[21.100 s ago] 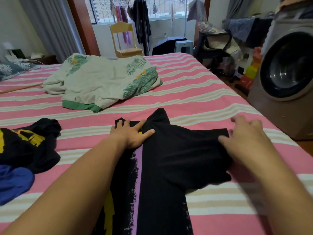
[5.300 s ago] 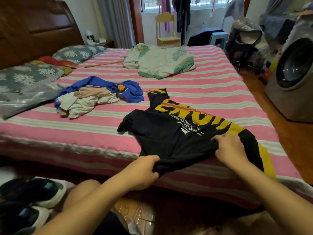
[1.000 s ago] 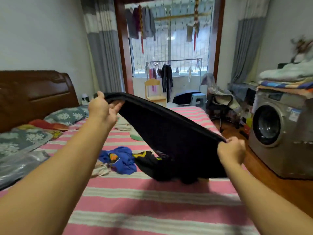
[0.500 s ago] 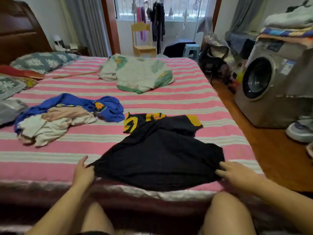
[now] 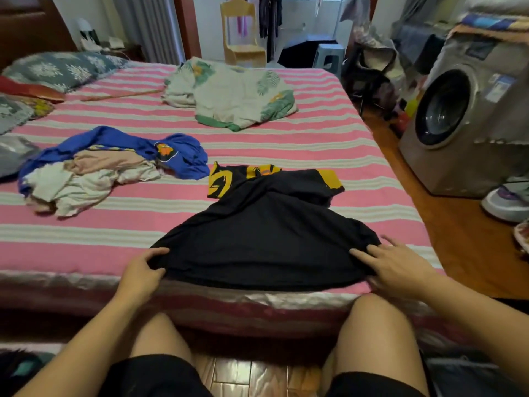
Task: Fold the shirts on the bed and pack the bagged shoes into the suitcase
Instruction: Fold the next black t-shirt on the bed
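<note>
The black shirt (image 5: 266, 233) lies on the bed (image 5: 286, 144) (print side down); the left hand (image 5: 143, 272) pinches its hem, while the right hand (image 5: 398, 266) presses flat, fingers spread.

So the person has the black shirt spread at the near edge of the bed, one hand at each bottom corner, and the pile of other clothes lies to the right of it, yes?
Not quite. In the head view the black shirt does lie at the near edge of the bed, with the left hand and the right hand at its bottom corners, but the pile of other clothes lies to its left, not its right.
</note>
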Demonstrator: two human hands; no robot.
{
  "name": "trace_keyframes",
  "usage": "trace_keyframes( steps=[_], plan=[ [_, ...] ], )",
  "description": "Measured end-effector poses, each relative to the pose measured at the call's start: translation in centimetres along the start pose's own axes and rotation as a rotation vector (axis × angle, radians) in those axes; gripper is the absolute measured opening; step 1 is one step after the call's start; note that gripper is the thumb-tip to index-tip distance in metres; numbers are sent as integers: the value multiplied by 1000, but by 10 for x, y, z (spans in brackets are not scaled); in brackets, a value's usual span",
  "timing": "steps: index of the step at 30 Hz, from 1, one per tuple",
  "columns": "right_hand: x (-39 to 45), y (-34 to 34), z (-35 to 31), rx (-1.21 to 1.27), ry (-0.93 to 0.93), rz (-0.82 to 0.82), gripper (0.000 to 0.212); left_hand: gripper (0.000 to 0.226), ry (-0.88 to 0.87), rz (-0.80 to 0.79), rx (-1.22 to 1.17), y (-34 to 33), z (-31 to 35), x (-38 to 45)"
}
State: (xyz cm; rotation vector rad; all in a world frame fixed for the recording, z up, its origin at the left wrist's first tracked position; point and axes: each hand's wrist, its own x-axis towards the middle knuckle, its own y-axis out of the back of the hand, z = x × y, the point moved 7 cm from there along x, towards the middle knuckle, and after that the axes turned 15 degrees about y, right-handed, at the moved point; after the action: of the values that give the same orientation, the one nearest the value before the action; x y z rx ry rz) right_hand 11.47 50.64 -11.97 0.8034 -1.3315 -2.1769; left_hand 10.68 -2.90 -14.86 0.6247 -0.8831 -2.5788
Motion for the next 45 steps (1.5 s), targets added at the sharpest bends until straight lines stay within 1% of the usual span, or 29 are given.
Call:
trace_keyframes(
  steps=[1, 2, 4, 5, 8, 9, 10, 12, 14, 15, 16, 19, 20, 23, 25, 26, 28, 31, 32, 34, 35, 37, 38, 39, 40, 41, 42, 43, 45],
  plan=[
    [-7, -11, 12, -11, -80, -104, 66, 46, 13, -6, -18, 2, -3, 0],
    [-15, -19, 21, -2, -165, -163, 56, 46, 30, 2, -41, 4, -6, 1],
    [-37, -16, 32, 72, -401, -140, 23, 45, 61, 16, -75, 7, -13, 2],
    [-49, -16, 34, 171, -523, -174, 17, 46, 75, 20, -79, 8, -15, 1],
    [-70, -17, 38, 262, -774, -92, 18, 47, 106, 19, -90, 3, -22, 0],
    [-69, -16, 38, 280, -787, -37, 18, 48, 106, 13, -87, 0, -24, 0],
    [-60, -11, 40, 254, -737, 116, 23, 47, 116, 7, -105, -3, -24, 0],
    [-36, 3, 26, 161, -530, 312, 49, 42, 147, 7, -156, -7, -25, 3],
    [-8, 12, 11, 108, -309, 322, 70, 35, 181, 15, -203, -11, -27, 3],
    [2, 14, 7, 114, -264, 260, 71, 31, 181, 32, -207, -11, -27, 3],
    [8, 10, 5, 135, -251, 192, 66, 29, 178, 43, -230, -10, -27, 4],
    [9, 11, 7, 170, -280, 34, 21, 29, 183, 66, -276, -2, -24, 1],
    [5, 13, 10, 193, -291, 28, 18, 30, 183, 71, -304, 2, -24, 1],
    [-18, 10, 14, 358, -326, 164, 27, 30, 195, 78, -370, 10, -27, -2],
    [-40, -8, 11, 311, -262, 199, 53, 31, 281, 1, -625, 6, -31, -1],
    [-50, -20, 10, 255, -225, 173, 58, 31, 347, -51, -760, 0, -35, -1],
    [-70, -32, 11, 167, -232, 132, 44, 35, 449, -95, -893, -7, -43, -3],
    [-76, -27, 10, 94, -272, 177, 29, 47, 373, -68, -697, -6, -35, -4],
    [-73, -22, 9, 115, -265, 228, 26, 44, 323, -36, -557, -6, -32, -1],
    [-61, -21, 15, 339, -330, 272, 30, 25, 266, -70, -234, -13, -22, 11],
    [-54, -25, 19, 503, -409, 237, 36, 23, 268, -103, -141, -20, -17, 15],
    [-38, -37, 23, 707, -513, 122, 43, 24, 275, -188, -90, -31, 0, 11],
    [-31, -39, 24, 727, -540, 39, 38, 22, 269, -267, -54, -35, 15, 0],
    [-23, -40, 26, 764, -551, -73, 28, 18, 247, -418, -25, -42, 35, -11],
    [-19, -35, 22, 831, -544, -215, 23, 12, 232, -605, -17, -44, 56, -26],
    [-16, -27, 18, 975, -506, -343, 25, 8, 203, -805, -63, -43, 78, -38],
    [-12, -16, 13, 1218, -435, -445, 30, 4, 157, -977, -147, -37, 105, -50],
    [-6, 2, 7, 1512, -354, -512, 31, 10, 97, -1086, -241, -25, 128, -49],
    [17, 36, 20, 1924, -290, -448, 27, 28, 16, -1130, -435, -15, 175, -31]
  ],
)
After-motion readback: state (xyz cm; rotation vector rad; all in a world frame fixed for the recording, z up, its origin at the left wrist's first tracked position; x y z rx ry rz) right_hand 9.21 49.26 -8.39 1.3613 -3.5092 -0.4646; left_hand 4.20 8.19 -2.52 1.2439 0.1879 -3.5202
